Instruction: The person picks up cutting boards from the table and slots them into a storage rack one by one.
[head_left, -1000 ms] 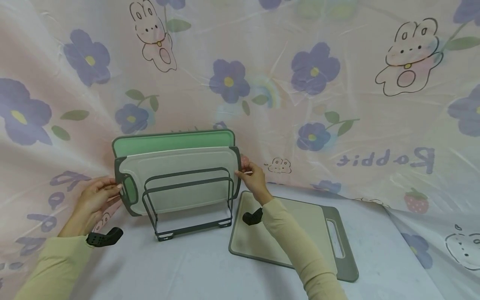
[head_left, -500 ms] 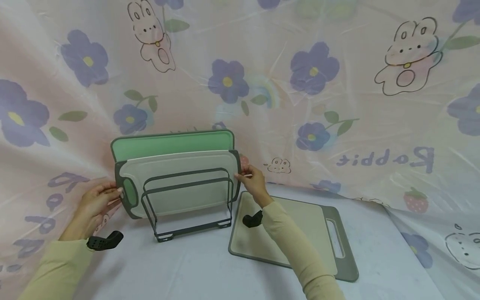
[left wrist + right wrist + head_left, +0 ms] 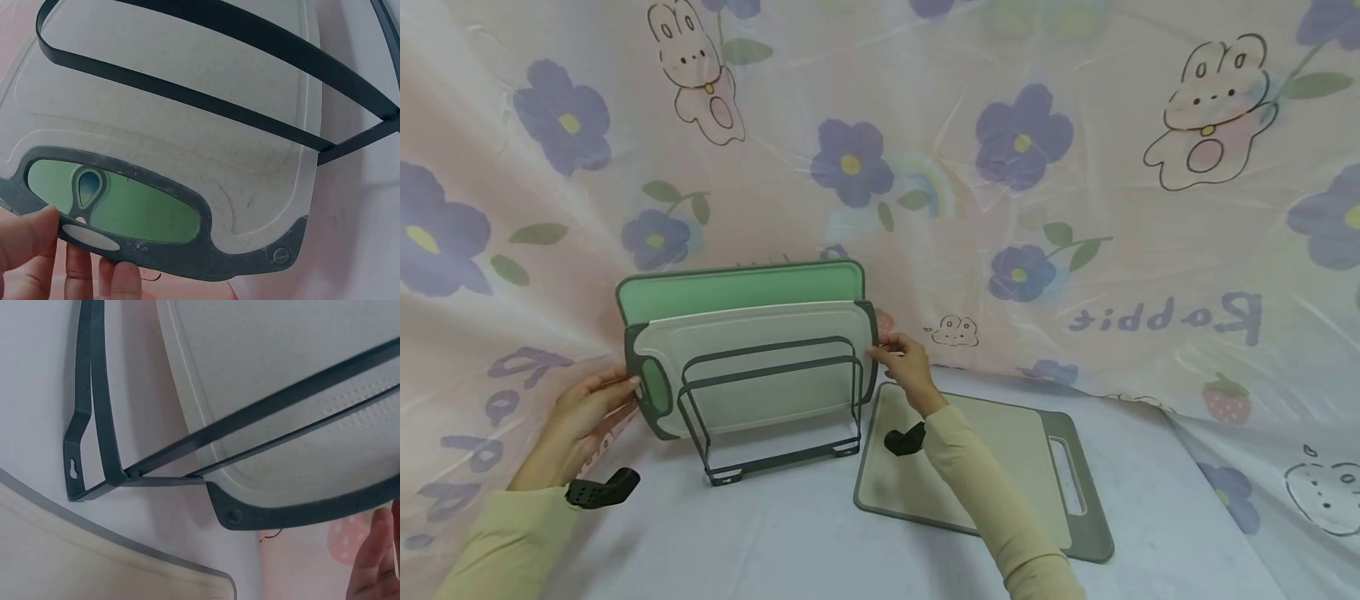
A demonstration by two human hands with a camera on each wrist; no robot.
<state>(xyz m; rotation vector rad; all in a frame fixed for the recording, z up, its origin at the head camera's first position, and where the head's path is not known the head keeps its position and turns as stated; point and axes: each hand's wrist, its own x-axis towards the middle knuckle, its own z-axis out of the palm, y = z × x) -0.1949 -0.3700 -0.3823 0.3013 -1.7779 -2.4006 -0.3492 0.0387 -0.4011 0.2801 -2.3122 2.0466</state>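
A white cutting board (image 3: 737, 329) with dark grey ends stands on its long side in a dark metal rack (image 3: 786, 463). My left hand (image 3: 578, 421) pinches its left end beside the handle slot, thumb in front and fingers behind, as the left wrist view shows on the grey handle (image 3: 144, 253). At the opposite end, my right hand (image 3: 906, 367) pinches the grey edge; in the right wrist view only some fingers (image 3: 372, 556) show. Behind the white board stands a green cutting board (image 3: 745, 287), visible above it and through the slot. The white board's lower edge is partly behind the rack's bars.
A beige cutting board (image 3: 1015, 433) with a grey handle end (image 3: 1093, 517) lies flat on the white table to the right of the rack, partly under my right forearm. A patterned curtain (image 3: 940, 250) hangs behind everything.
The white cutting board has gone down slightly in the rack, with both hands still holding its ends. More of the green board shows above it. The head view has shifted a little.
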